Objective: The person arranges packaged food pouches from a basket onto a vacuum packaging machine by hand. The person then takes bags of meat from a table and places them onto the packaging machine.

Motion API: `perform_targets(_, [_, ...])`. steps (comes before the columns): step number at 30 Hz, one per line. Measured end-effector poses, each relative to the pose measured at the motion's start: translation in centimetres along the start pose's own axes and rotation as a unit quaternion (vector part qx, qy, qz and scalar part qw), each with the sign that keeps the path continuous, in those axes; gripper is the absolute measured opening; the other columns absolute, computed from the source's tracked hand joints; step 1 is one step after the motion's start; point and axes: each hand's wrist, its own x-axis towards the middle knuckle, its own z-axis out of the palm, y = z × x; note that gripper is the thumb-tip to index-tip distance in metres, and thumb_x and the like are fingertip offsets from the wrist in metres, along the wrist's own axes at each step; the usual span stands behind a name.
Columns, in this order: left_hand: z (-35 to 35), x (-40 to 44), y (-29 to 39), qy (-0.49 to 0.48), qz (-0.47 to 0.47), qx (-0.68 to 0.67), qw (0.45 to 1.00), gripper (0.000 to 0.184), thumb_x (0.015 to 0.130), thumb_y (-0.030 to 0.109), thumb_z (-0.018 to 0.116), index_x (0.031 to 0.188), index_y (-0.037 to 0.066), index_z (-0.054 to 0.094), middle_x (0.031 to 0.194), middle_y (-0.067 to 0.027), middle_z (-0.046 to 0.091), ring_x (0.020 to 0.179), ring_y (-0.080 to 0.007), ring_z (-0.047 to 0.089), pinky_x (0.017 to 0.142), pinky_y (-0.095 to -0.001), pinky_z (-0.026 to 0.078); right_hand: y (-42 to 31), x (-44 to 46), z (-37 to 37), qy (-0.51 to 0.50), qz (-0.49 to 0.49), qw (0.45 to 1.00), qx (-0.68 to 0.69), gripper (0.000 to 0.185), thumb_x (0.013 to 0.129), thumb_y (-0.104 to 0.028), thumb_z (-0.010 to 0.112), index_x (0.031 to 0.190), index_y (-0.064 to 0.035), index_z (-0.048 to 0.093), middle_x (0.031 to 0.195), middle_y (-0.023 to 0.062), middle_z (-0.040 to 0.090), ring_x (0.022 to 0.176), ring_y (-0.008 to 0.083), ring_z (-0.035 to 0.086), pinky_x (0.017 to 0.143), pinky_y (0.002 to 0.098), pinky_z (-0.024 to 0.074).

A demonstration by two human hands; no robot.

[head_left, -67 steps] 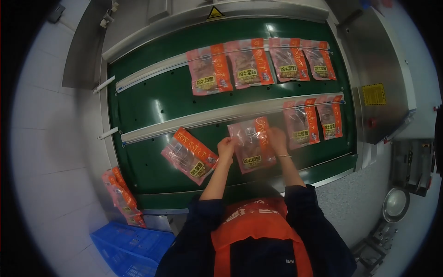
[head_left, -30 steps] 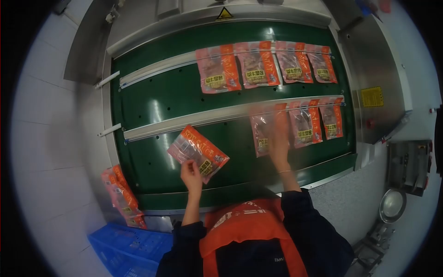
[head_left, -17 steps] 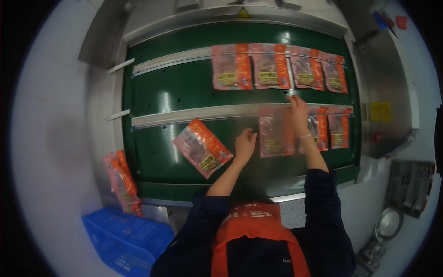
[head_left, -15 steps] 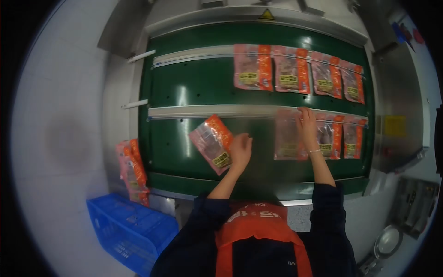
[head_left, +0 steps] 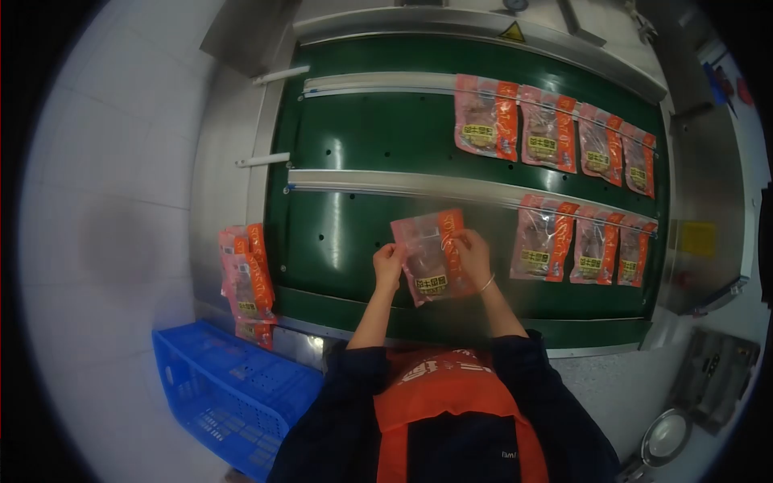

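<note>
Between my two hands is a pink and orange plastic food pouch with a yellow label, held over the green belt. My left hand pinches its left edge, and my right hand grips the orange right side. To the right, a row of three similar pouches lies with the top edges at the lower metal bar. Along the upper metal bar several more pouches lie side by side at the right.
A small pile of pouches rests on the steel ledge at the left. Below it stands a blue plastic crate. White rods stick out at the belt's left side. A yellow warning sign marks the back rim.
My right hand has left the row of pouches and moved left onto the pouch at my left hand. That pouch has turned more upright and shifted right. The camera view has shifted too.
</note>
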Motion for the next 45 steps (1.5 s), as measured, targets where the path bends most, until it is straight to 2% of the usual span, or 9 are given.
perform_targets(11, [8.8,2.1,3.3,-0.063,-0.085,0.075,0.991,0.014,0.077,0.015,0.064,0.072,0.003,0.061,0.060,-0.0022,0.055,0.048,-0.0081,0.048,0.040,-0.0189,0.035,0.8,4.0,-7.0,-0.010,0.031,0.985,-0.170,0.010,0.072,-0.006,0.060,0.081,-0.0005,0.060,0.080,0.0171,0.060,0.075,0.0329,0.058,0.068,0.0370,0.0458])
perform_targets(16, [12.0,3.8,3.6,-0.044,0.070,0.199,0.976,0.017,0.074,0.014,0.065,0.071,-0.002,0.064,0.060,-0.0046,0.059,0.048,-0.0095,0.049,0.043,-0.0228,0.038,-1.2,3.5,-8.0,0.084,0.029,0.973,-0.215,0.009,0.076,-0.004,0.055,0.083,0.0013,0.053,0.080,0.0199,0.058,0.077,0.0364,0.056,0.069,0.0405,0.0446])
perform_targets(25, [13.6,3.6,4.8,-0.018,0.121,0.250,0.960,0.021,0.072,0.019,0.066,0.072,-0.002,0.065,0.060,-0.0091,0.062,0.054,-0.0124,0.057,0.051,-0.0263,0.044,-1.5,4.5,-8.8,0.159,-0.018,0.961,-0.223,0.007,0.078,-0.003,0.052,0.083,0.0008,0.051,0.079,0.0217,0.055,0.077,0.0383,0.054,0.069,0.0434,0.0430])
perform_targets(28, [12.8,3.3,6.7,-0.068,0.202,0.362,0.907,0.028,0.071,0.027,0.066,0.074,-0.001,0.064,0.067,-0.0145,0.063,0.063,-0.0258,0.062,0.058,-0.0330,0.048,-2.4,3.5,-9.8,0.126,-0.043,0.906,-0.403,0.016,0.079,-0.006,0.052,0.093,0.0022,0.051,0.091,0.0238,0.053,0.089,0.0398,0.050,0.077,0.0445,0.0405])
perform_targets(33, [-2.3,3.4,12.5,0.050,0.286,0.403,0.868,0.018,0.074,0.019,0.063,0.078,0.002,0.059,0.071,-0.0164,0.061,0.069,-0.0319,0.060,0.064,-0.0364,0.047,-6.5,2.4,-2.0,-0.050,-0.088,0.962,-0.253,0.018,0.079,-0.009,0.055,0.094,0.0008,0.051,0.089,0.0192,0.052,0.085,0.0327,0.054,0.072,0.0408,0.0428])
perform_targets(38, [-31.8,5.8,16.2,0.449,0.357,0.434,0.695,0.021,0.072,0.008,0.061,0.090,-0.003,0.056,0.081,-0.0160,0.058,0.072,-0.0333,0.057,0.066,-0.0389,0.046,-11.5,-1.3,16.8,-0.302,-0.137,0.941,-0.069,0.011,0.078,-0.007,0.059,0.086,-0.0001,0.054,0.077,0.0149,0.059,0.067,0.0261,0.060,0.060,0.0317,0.0465])
perform_targets(41, [-42.1,5.8,13.7,0.409,0.192,0.469,0.759,0.021,0.073,0.011,0.063,0.089,-0.002,0.058,0.080,-0.0141,0.060,0.072,-0.0291,0.058,0.065,-0.0365,0.047,-12.6,-3.6,29.7,-0.402,-0.055,0.913,0.035,0.016,0.079,-0.013,0.060,0.087,0.0000,0.056,0.077,0.0153,0.061,0.070,0.0266,0.062,0.063,0.0303,0.0483])
perform_targets(43, [-44.3,5.0,12.8,0.279,0.067,0.345,0.894,0.017,0.075,0.015,0.063,0.082,0.000,0.057,0.076,-0.0078,0.061,0.070,-0.0172,0.057,0.061,-0.0293,0.045,-10.9,-5.6,38.6,-0.434,0.013,0.900,0.051,0.018,0.079,-0.016,0.060,0.086,0.0005,0.057,0.077,0.0150,0.061,0.070,0.0272,0.061,0.062,0.0318,0.0475])
perform_targets(45, [-45.3,4.3,13.2,0.226,0.065,0.302,0.924,0.015,0.077,0.016,0.062,0.079,0.002,0.056,0.072,-0.0039,0.058,0.067,-0.0120,0.053,0.058,-0.0258,0.043,-8.9,-7.0,42.7,-0.440,0.018,0.898,0.016,0.020,0.080,-0.018,0.059,0.086,0.0009,0.057,0.077,0.0146,0.061,0.071,0.0271,0.061,0.062,0.0329,0.0467])
